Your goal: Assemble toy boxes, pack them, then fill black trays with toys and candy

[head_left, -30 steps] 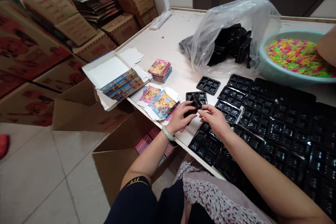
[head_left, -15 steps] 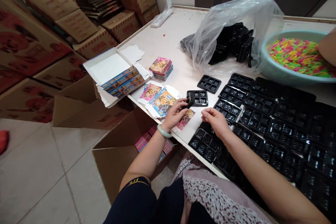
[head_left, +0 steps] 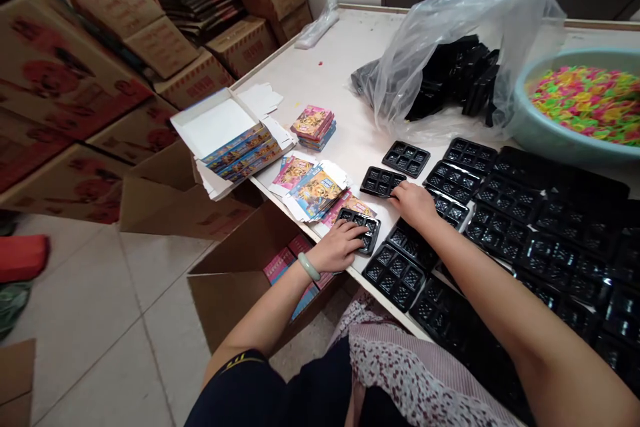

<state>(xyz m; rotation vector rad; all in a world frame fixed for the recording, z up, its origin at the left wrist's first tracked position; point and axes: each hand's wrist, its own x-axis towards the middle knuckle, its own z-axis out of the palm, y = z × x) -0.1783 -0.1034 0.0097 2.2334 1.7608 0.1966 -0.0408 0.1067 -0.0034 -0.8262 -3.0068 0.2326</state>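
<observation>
My left hand [head_left: 344,245] rests at the table's front edge, its fingers over a black plastic tray [head_left: 371,238] with small square compartments, gripping it. That tray partly covers a pink printed card box [head_left: 333,213]. My right hand [head_left: 414,204] pinches the right edge of a second black tray [head_left: 377,181], slightly tilted above the white table. Just behind it lies another tray [head_left: 407,158]. Flat printed boxes [head_left: 316,192] are piled to the left of my hands. Rows of black trays [head_left: 395,277] cover the table's right side.
A clear plastic bag [head_left: 400,80] of black trays stands at the back. To its right is a pale blue basin [head_left: 555,137] of small colourful pieces. Filled boxes [head_left: 314,121] are stacked behind the flat ones, beside an open display carton [head_left: 215,123]. An open cardboard box [head_left: 215,307] sits below the edge.
My left hand has brought its tray down and nearer the table edge. My right hand, formerly pinched above the table, now holds the tray behind. A forearm over the basin has left view.
</observation>
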